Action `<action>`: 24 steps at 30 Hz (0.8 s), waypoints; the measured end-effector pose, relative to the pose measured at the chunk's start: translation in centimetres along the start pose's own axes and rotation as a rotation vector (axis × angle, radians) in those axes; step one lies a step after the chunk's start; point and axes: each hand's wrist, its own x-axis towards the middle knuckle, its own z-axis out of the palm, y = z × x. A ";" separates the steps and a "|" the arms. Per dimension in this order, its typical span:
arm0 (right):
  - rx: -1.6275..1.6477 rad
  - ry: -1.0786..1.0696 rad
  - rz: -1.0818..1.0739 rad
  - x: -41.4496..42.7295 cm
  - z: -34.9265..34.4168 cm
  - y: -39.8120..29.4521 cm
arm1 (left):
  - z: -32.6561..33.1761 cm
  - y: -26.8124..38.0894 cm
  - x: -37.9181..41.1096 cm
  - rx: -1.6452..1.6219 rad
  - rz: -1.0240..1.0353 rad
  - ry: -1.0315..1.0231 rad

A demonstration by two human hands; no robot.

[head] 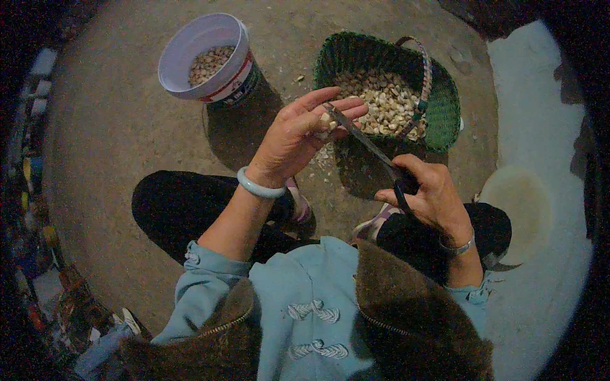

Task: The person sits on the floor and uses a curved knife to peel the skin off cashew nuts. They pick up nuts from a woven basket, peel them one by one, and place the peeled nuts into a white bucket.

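Note:
My left hand (290, 128) is palm up, its fingers stretched out. Under its thumb is a small pale piece (329, 121), perhaps a garlic clove or a shell; the picture does not settle which. A pair of scissors (376, 147) with dark handles is gripped in my right hand (433, 190). Its blades slant up and left, and their tips lie over my left fingers beside the pale piece. Just beyond my hands stands a green woven basket (441, 114) with a heap of similar pale pieces (386, 107) in it.
A white plastic bucket (174, 62) with a printed side holds more small pieces (209, 64) at the upper left. Pale scraps (324, 155) lie on the bare floor (114, 119) between my feet and the basket. The basket's arched handle (425, 71) rises at its right.

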 end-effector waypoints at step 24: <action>0.056 0.102 -0.006 0.9 -0.1 0.2 | -0.6 0.0 0.5 -0.182 0.015 -0.005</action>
